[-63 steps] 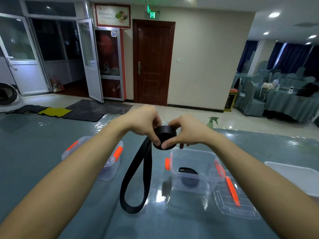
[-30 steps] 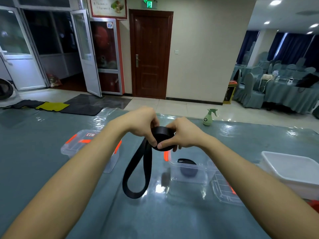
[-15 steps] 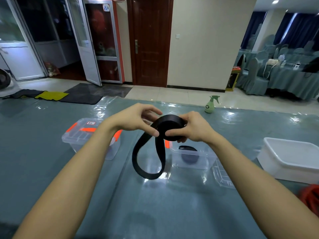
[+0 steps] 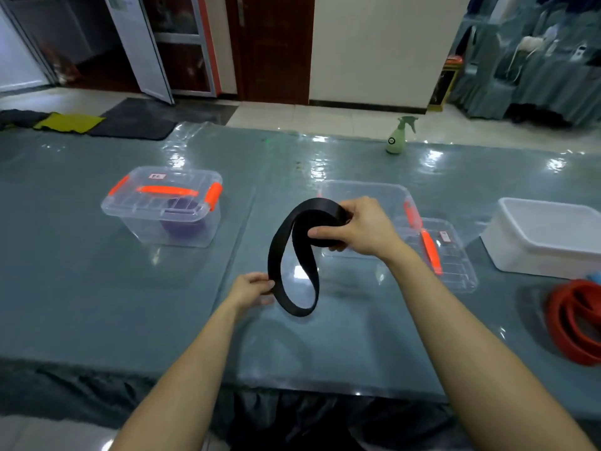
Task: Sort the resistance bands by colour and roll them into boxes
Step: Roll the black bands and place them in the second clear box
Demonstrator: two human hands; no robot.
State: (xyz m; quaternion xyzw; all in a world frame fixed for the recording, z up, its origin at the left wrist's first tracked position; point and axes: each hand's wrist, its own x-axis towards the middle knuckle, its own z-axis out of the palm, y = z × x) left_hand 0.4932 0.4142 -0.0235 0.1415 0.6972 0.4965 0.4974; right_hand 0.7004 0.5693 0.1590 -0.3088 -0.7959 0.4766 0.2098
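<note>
Above the table, a half-rolled black band is being gripped by the right hand; its loose loop is being pinched by the left hand. 1 purple band is lying boxed; red bands are waiting.

From here I see a table under teal cloth and clear plastic. A green spray bottle stands by its far edge. Beyond its far left corner lie dark mats and a yellow cloth, and a brown door stands further back.
</note>
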